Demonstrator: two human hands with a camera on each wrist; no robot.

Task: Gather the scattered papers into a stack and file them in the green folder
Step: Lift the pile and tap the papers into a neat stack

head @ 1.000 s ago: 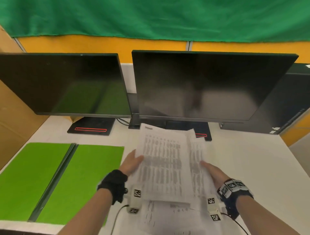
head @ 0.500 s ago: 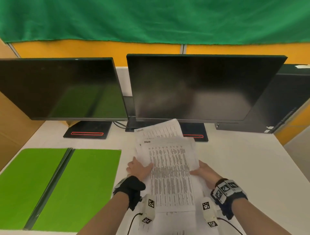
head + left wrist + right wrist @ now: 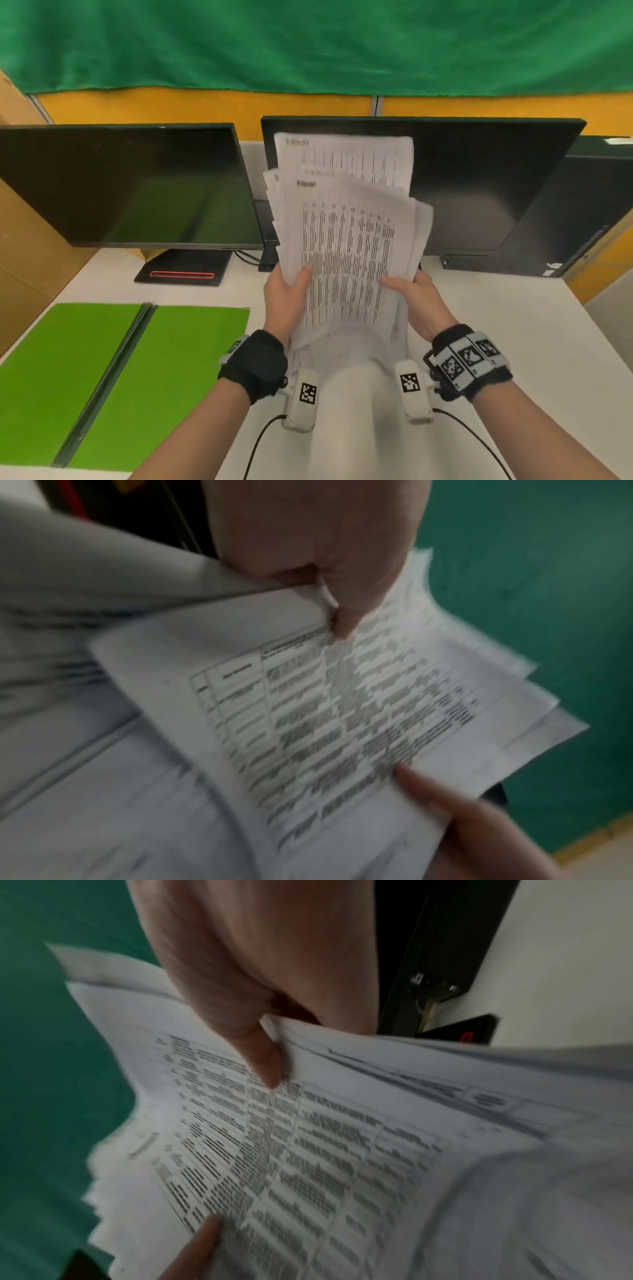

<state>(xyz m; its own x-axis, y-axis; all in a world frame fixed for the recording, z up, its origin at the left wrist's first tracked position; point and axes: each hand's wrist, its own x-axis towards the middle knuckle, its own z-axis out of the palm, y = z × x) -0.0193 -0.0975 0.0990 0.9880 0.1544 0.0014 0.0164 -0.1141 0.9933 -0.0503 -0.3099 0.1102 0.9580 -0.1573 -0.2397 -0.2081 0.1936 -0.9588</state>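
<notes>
A loose stack of printed papers (image 3: 346, 240) stands nearly upright above the desk, its sheets uneven and fanned at the top. My left hand (image 3: 287, 294) grips its lower left edge, thumb across the front page. My right hand (image 3: 411, 298) grips the lower right edge the same way. Both wrist views show a thumb pressing the printed page (image 3: 342, 710) (image 3: 291, 1150), with the other hand's thumb at the far edge. The green folder (image 3: 113, 373) lies open and flat on the desk to the left, apart from both hands. The stack's lower part is blurred.
Two dark monitors (image 3: 130, 185) (image 3: 479, 185) stand behind the papers, on black bases (image 3: 181, 270). A black computer case (image 3: 561, 212) sits at the right rear. The white desk (image 3: 513, 342) extends right. A cardboard panel (image 3: 30, 260) borders the left side.
Both hands have lifted the papers from lying on the desk and tipped them upright in front of the right monitor. The sheets fan out more at the top.
</notes>
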